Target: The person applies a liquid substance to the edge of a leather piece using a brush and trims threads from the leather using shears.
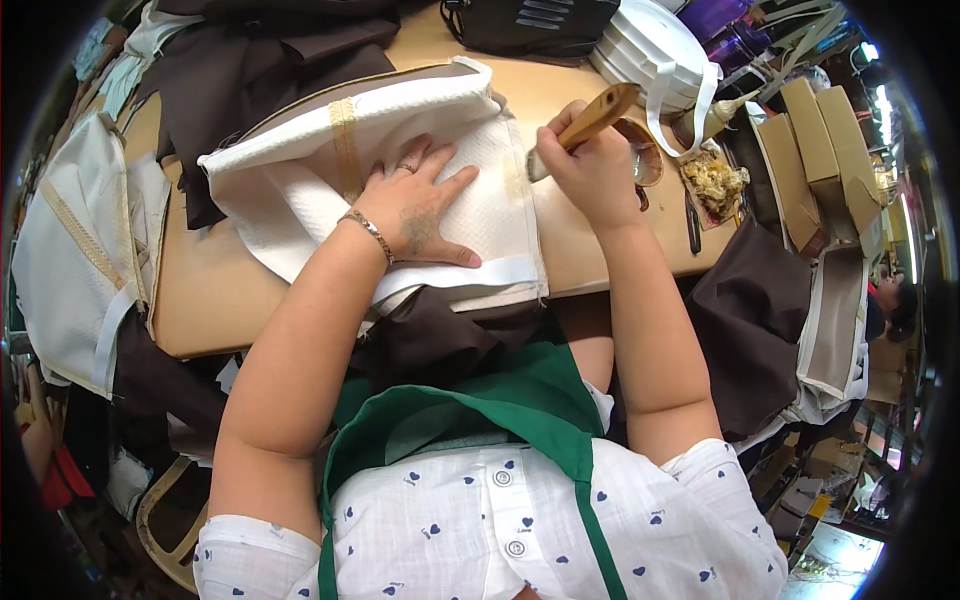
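On the table lies a white textured fabric piece (270, 190) with a tan band across it and dark brown cloth attached below. My left hand (425, 205) rests flat on it, fingers spread. My right hand (590, 165) grips a brush with a wooden handle (603, 112); its pale bristles touch the right edge of the white fabric, where a yellowish smear shows. Just right of that hand sits a round container (646, 150), partly hidden behind the hand.
Dark brown cloth (270, 85) covers the far left of the table (200, 290). A similar white piece (70, 240) hangs over the left edge. At the far right are a white strap roll (650, 50), a clump of yellowish dried matter (715, 185) and cardboard boxes (815, 150).
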Demonstrator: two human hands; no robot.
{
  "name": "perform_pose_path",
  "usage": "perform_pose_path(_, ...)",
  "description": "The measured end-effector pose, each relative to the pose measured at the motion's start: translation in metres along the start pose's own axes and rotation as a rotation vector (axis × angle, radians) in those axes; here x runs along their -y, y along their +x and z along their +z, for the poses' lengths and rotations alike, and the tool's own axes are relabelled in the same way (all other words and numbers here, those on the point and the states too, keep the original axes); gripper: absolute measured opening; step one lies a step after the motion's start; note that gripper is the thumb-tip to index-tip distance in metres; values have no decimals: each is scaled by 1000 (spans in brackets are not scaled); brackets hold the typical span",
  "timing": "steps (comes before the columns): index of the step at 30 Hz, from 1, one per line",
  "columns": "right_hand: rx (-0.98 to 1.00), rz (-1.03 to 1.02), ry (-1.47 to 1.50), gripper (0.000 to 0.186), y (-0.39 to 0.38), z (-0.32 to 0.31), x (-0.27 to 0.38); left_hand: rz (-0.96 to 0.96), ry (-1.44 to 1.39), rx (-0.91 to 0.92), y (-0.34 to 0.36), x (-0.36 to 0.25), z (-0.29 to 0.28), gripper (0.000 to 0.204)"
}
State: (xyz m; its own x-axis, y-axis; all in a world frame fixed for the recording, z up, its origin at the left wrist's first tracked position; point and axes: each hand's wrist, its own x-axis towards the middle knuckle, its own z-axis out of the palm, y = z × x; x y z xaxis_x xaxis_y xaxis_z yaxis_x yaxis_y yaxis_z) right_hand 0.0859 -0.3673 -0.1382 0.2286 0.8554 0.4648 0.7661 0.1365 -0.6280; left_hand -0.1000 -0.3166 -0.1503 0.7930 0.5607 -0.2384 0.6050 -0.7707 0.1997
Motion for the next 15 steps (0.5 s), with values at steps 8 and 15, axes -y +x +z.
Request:
perform_pose_path(8, 48, 27, 42, 12, -18, -9, 8, -9, 19, -11, 8, -3, 1, 100)
perform_pose_path(15, 23, 75, 56, 12, -26, -14, -2, -3, 59, -35, 7, -2, 3, 91)
